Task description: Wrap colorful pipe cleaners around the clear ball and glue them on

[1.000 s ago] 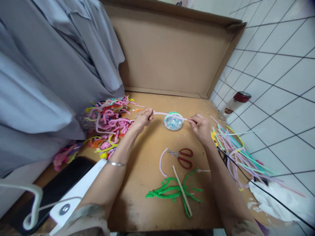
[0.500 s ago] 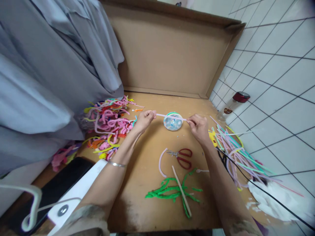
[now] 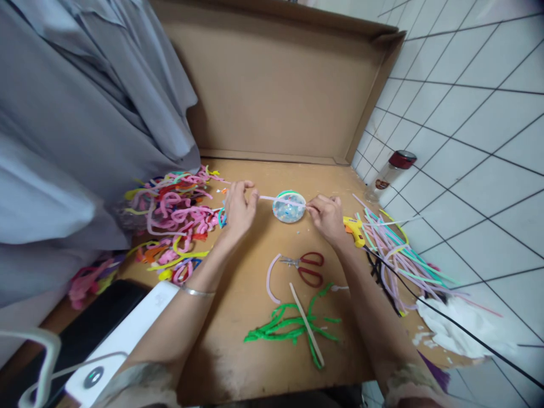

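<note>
A pale pink pipe cleaner [image 3: 267, 198] is stretched level between my two hands, over a small round dish [image 3: 289, 214] with a speckled blue-white inside and a green rim. My left hand [image 3: 240, 208] has its end between thumb and fingers; the exact grip is partly hidden. The other end is pinched in my right hand [image 3: 326, 218]. Below the dish lie red-handled scissors [image 3: 311, 268], beside a curved lilac pipe cleaner piece [image 3: 269, 280]. Nearer me, a pale flat stick [image 3: 306, 326] rests across several green pipe cleaners [image 3: 266, 331].
Left is a heap of pink, yellow and orange pipe cleaner pieces [image 3: 178, 212] by a grey curtain [image 3: 93, 124]. A white power strip [image 3: 144, 311] lies nearer. Right are a yellow glue gun [image 3: 354, 231], loose pipe cleaners [image 3: 395, 255], a jar [image 3: 389, 177] and tissue [image 3: 459, 326]. Cardboard [image 3: 276, 85] stands behind.
The whole view has shifted slightly, so things appear further left. My left hand has turned, its fingers more raised. The pipe cleaner stays stretched between both hands.
</note>
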